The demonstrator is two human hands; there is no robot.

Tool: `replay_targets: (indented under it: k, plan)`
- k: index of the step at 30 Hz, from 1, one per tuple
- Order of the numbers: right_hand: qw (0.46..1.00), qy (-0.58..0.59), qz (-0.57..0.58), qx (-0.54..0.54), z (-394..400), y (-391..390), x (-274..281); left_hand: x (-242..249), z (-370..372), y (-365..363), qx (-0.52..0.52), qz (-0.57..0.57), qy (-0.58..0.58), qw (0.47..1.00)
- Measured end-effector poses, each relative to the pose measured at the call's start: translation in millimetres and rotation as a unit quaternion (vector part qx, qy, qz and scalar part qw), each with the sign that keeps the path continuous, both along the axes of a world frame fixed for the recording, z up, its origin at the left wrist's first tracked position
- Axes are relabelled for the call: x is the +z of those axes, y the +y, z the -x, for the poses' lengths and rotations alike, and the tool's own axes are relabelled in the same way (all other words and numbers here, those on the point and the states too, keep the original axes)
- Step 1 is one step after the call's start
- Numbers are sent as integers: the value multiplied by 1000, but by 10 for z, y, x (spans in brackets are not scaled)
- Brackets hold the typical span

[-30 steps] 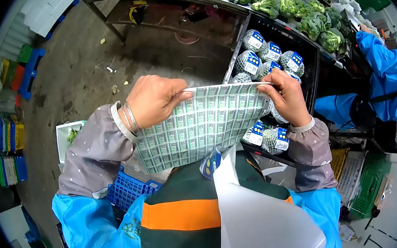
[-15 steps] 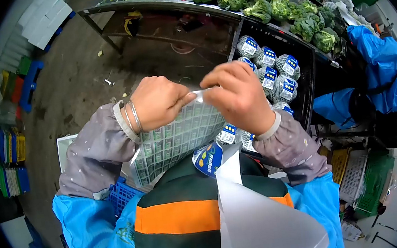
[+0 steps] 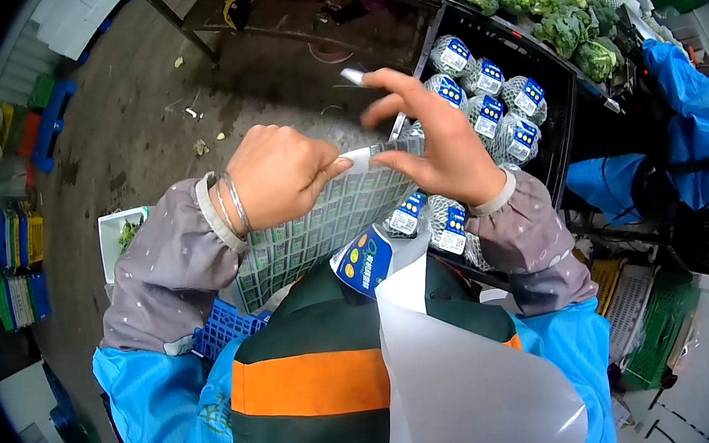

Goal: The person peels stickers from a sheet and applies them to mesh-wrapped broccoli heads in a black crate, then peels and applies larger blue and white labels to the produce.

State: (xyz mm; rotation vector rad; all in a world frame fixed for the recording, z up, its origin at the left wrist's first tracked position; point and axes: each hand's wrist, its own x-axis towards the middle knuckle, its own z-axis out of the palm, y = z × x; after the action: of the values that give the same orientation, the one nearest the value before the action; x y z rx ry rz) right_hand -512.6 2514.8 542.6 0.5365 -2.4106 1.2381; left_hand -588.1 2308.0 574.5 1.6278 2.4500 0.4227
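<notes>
Sticker sheet [image 3: 320, 225] print too small.

Grey speckled sleeves [image 3: 169, 269], wrist bangles [image 3: 232, 202], blue apron [image 3: 167, 418].
</notes>
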Motion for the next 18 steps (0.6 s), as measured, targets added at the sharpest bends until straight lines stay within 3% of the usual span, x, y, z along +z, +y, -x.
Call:
replay_targets:
  k: [2, 5, 8, 12, 14, 16, 18]
  plan:
    - [993, 44, -111, 22, -18, 18, -33, -11, -3, 11, 5, 3, 5, 1000]
    - [989, 13, -119, 84, -219, 20, -15, -34, -44, -2, 14, 1, -3, 1000]
    - [991, -45, 122, 29, -195, 105, -152, -27, -92, 28, 17, 6, -10, 1000]
    - [994, -88, 62, 27, -157, 86, -83, 26, -168, 51, 11, 17, -10, 1000]
    - [999, -30, -16, 22, -236, 29, -75, 17, -156, 40, 16, 26, -8, 999]
    - [998, -35, 28, 37, -359, -23, -122, -77, -120, -71, 50, 2, 6, 999]
    - [975, -89, 200, -27, -442, 113, -363, -256, 14, -385, 109, -54, 34, 992]
